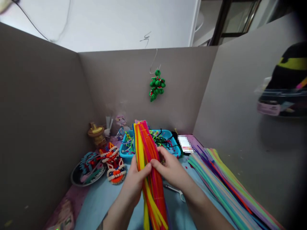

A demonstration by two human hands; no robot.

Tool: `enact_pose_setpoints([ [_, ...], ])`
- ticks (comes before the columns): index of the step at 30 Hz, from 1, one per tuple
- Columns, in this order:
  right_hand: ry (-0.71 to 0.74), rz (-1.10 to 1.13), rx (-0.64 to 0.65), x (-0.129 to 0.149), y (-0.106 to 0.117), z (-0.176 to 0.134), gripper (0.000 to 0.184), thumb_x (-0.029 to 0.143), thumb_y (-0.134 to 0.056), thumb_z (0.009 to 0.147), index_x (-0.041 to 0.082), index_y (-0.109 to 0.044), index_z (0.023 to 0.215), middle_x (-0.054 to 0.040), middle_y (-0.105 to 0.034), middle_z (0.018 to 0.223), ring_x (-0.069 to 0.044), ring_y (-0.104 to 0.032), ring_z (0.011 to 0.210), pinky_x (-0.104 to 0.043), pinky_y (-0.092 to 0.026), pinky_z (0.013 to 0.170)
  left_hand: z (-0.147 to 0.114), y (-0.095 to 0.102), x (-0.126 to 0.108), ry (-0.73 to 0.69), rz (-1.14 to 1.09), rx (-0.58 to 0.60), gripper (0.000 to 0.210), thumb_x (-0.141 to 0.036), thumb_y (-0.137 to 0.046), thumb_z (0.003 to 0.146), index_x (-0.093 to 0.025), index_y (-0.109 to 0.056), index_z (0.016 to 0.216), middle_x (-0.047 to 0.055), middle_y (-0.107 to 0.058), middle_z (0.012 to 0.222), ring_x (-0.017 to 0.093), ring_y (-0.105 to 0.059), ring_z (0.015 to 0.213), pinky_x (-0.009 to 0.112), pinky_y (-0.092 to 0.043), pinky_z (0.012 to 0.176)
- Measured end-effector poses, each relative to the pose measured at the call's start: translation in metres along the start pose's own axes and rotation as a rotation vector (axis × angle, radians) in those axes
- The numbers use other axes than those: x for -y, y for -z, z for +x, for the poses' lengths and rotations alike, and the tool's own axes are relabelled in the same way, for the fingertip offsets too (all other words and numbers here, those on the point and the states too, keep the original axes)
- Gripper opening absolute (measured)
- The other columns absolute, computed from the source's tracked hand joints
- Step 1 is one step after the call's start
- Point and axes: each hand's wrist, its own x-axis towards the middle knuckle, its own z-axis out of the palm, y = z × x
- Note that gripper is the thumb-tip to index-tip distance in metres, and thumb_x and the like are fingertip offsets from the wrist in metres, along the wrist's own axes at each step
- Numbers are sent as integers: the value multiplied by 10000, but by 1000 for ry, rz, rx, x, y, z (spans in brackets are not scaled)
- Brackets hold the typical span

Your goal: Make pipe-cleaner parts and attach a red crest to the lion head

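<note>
Bundle of fuzzy stems, red, orange and yellow, held over a blue mat. Left hand and right hand both clamped on its middle, thumbs on the near face; fingers behind hidden. Long axis runs near to far, top tilted slightly left, lower ends spreading. Metal tool just by right wrist. Mat surface shows between left forearm and round bowl; loose stems line the right side. Beyond: plush orange-white figures, blue plastic tray. Smooth grey panels bound three sides; knobbly green ornament hangs at back.
</note>
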Motion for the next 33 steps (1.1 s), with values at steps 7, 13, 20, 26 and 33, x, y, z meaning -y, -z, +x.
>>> enact_pose_setpoints([
  [7,-52,121,-54,-22,15,13,188,327,-545,804,197,-557,940,-42,-648,873,-182,-620,756,-298,-497,679,20,-11,3,8,-71,12,478,-249,-742,665,-197,-575,1110,78,-688,1044,257,-650,948,351,-497,853],
  [13,-86,7,4,-22,16,11,155,248,-523,785,201,-603,910,-20,-616,759,-174,-586,698,-272,-465,606,35,3,16,16,-118,-56,422,-285,-770,636,-172,-618,1013,72,-703,943,251,-660,892,327,-504,806],
  [20,219,-175,55,-24,-2,1,298,183,-487,830,281,-644,1064,-66,-660,966,-231,-608,909,-341,-485,792,39,13,25,30,-192,23,504,-324,-763,659,-190,-589,1112,83,-698,934,252,-649,904,334,-496,800],
  [26,174,-92,-20,-22,8,7,252,248,-476,845,273,-659,1016,-77,-649,1035,-247,-589,998,-387,-471,872,42,27,21,37,-284,77,362,-261,-782,598,-167,-675,930,51,-689,796,185,-647,720,318,-511,752],
  [33,-95,69,146,-28,1,10,306,298,-506,801,232,-569,1093,-44,-630,867,-208,-619,803,-344,-504,705,42,35,18,52,-327,271,431,-250,-750,566,-154,-683,981,44,-652,750,170,-629,688,272,-514,672],
])
